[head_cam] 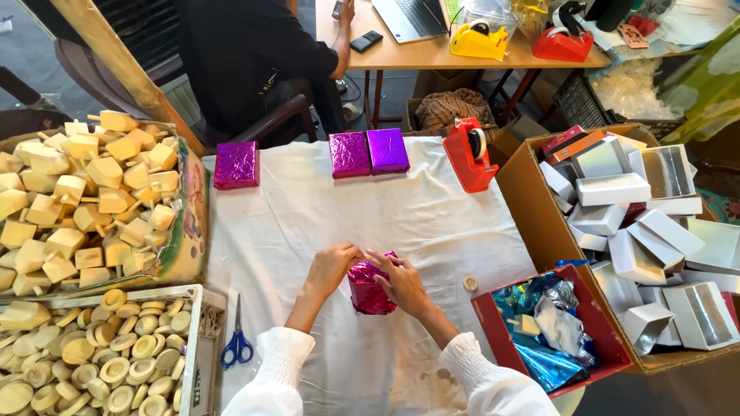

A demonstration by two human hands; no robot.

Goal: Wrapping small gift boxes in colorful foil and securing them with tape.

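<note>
Left hand [333, 267] and right hand [401, 283] both clasp a half-wrapped magenta foil box [370, 291]; three wrapped purple-pink boxes [349, 154] at twelve o'clock.

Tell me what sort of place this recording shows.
Probably a small gift-packing workshop. Both hands, left hand and right hand, fold pink foil around a box; wrapped boxes wait on the cloth, a carton of white boxes stands alongside, and a red tape dispenser.
</note>
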